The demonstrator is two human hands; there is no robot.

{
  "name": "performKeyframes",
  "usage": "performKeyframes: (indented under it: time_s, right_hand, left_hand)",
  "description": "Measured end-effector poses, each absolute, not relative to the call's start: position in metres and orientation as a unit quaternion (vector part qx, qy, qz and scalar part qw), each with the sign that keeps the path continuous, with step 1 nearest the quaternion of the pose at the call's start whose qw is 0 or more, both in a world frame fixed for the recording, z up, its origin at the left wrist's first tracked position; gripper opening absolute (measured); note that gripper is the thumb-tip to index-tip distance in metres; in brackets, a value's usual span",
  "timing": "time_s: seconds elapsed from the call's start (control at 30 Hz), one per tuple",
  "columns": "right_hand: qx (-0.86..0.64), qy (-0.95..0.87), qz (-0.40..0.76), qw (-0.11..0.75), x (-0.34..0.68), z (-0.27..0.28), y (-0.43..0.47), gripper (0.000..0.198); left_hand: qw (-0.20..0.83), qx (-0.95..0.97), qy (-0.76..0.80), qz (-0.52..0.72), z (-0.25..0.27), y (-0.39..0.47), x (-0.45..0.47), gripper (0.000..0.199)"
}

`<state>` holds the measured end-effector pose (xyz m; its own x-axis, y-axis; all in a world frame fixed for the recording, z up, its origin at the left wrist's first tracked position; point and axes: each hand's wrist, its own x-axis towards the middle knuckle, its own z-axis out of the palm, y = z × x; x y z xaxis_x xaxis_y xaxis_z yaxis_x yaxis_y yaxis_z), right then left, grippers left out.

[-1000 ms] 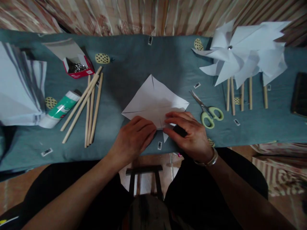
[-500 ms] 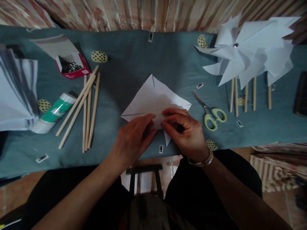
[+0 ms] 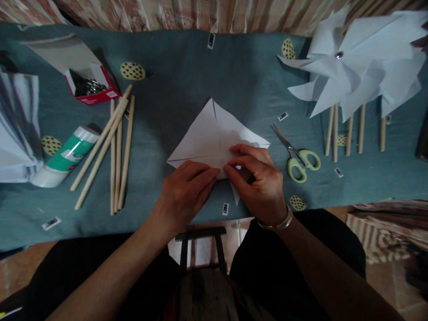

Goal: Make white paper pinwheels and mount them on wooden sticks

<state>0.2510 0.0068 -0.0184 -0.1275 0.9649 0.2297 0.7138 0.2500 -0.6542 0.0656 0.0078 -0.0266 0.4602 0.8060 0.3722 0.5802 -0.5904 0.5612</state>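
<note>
A white paper square (image 3: pixel 207 138) lies turned like a diamond on the cloth, with slits running in from its corners. Its near part is folded in, and one pointed flap (image 3: pixel 235 191) sticks out toward me. My left hand (image 3: pixel 187 189) pinches the near edge of the paper between thumb and forefinger. Close beside it, my right hand (image 3: pixel 257 178) has thumb and forefinger pressed together on the same edge, its other fingers resting over the sheet. The fingers partly hide the fold. Right of the paper lie scissors (image 3: pixel 296 154) with green handles.
At left are a glue bottle (image 3: pixel 68 154), several wooden sticks (image 3: pixel 115 151), an open red box (image 3: pixel 90 87) of small metal pieces and a paper stack (image 3: pixel 18 125). Finished paper pinwheels (image 3: pixel 354 62) on sticks lie at the back right. The blue-green tablecloth's front edge (image 3: pixel 110 229) runs before my knees.
My left thumb and fingers have closed together at the paper's near edge. My right hand keeps its pinch. The view has shifted slightly.
</note>
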Motion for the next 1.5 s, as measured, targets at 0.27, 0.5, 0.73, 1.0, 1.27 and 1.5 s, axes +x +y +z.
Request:
performKeyframes:
  time_s: [0.27,0.5,0.73,1.0,1.27,1.5]
  right_hand:
    - [-0.578,-0.727,0.199,0.313,0.2524,-0.0161,0.0068,0.008]
    - [-0.563,-0.747,0.171,0.309,0.2521,-0.0167,0.0045,0.017]
    - [-0.539,-0.772,0.155,0.299,0.2516,-0.0194,0.0025,0.03]
    - [-0.525,-0.792,0.148,0.274,0.2511,-0.0173,0.005,0.036]
    - [-0.539,-0.777,0.189,0.264,0.2469,-0.0189,0.0054,0.036]
    - [-0.539,-0.785,0.164,0.258,0.2464,-0.0236,0.0031,0.039]
  left_hand:
    - [0.188,0.829,0.438,0.294,-0.025,0.0077,0.0657,0.016]
    - [0.196,0.827,0.441,0.289,-0.0228,0.0079,0.0663,0.016]
    - [0.209,0.821,0.449,0.284,-0.023,0.0085,0.0657,0.017]
    - [0.203,0.822,0.446,0.29,-0.0234,0.0093,0.0663,0.016]
    - [0.21,0.823,0.446,0.283,-0.0212,0.0091,0.0665,0.015]
    - [0.206,0.822,0.445,0.291,-0.0207,0.0063,0.0686,0.014]
